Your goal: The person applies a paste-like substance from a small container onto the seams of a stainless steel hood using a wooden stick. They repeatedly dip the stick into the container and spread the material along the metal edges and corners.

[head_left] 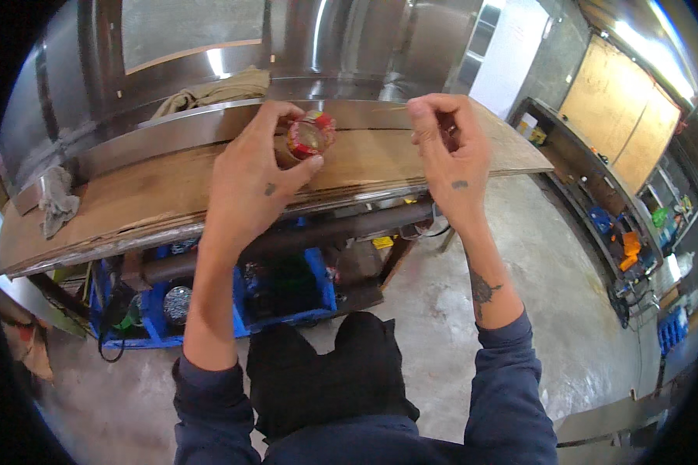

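Above the long bench with a brown wooden top, the left hand grips a small round container, clear in the middle and patterned red and yellow around its edge, with the fingers behind its far side and the thumb along its near side. The container is held over the bench's middle stretch; its round face is turned up toward the wearer, so its long axis seems to run roughly toward the eye, though its depth is hidden. The right hand is raised over the bench's right part, its fingers curled in and the thumb pressed against the forefinger; a dark reddish patch shows inside the curl, but I cannot tell whether it is a held thing or shadow. From this right hand the container lies to the left at nearly the same height, with a gap between them, so the left hand is the nearer one, already touching it. A crumpled grey rag hangs at the bench's left end, a folded tan cloth lies behind the bench, and a divided blue plastic bin sits beneath it.
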The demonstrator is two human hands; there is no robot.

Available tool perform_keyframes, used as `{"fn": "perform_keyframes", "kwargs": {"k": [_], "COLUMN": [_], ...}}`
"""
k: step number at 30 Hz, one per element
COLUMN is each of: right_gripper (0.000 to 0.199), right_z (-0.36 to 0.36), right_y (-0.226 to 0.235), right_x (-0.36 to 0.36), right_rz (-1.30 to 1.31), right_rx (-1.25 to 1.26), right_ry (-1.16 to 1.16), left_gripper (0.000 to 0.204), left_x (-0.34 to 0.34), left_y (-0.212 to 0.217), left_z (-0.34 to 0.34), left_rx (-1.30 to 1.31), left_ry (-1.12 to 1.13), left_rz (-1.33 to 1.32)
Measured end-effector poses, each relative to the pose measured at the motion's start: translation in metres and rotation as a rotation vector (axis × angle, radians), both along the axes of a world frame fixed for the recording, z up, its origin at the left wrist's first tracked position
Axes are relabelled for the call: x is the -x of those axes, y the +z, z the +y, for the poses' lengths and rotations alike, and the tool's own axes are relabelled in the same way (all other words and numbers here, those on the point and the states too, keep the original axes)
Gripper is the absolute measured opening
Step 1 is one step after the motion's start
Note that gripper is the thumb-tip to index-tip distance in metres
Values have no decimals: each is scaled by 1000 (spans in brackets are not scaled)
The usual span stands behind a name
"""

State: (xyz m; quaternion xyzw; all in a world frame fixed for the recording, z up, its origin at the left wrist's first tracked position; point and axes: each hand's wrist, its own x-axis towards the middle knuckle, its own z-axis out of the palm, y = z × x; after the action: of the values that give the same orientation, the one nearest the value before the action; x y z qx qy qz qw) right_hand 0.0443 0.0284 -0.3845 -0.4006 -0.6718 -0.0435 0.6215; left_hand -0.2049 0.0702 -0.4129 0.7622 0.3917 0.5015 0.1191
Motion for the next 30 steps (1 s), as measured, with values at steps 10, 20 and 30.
{"fn": "perform_keyframes", "kwargs": {"k": [10, 20, 30], "right_gripper": [11, 12, 24], "right_z": [23, 11, 36], "right_y": [-13, -9, -11], "right_x": [37, 21, -143], "right_rz": [-353, -98, 111], "right_rx": [-72, -5, 78], "right_ry": [55, 79, -100], "left_gripper": [60, 56, 54], "left_x": [-2, -5, -8], "left_y": [8, 8, 5], "left_z": [-7, -9, -5], "left_rx": [75, 150, 93], "left_ry": [-42, -23, 0], "left_rz": [-15, -47, -37]}}
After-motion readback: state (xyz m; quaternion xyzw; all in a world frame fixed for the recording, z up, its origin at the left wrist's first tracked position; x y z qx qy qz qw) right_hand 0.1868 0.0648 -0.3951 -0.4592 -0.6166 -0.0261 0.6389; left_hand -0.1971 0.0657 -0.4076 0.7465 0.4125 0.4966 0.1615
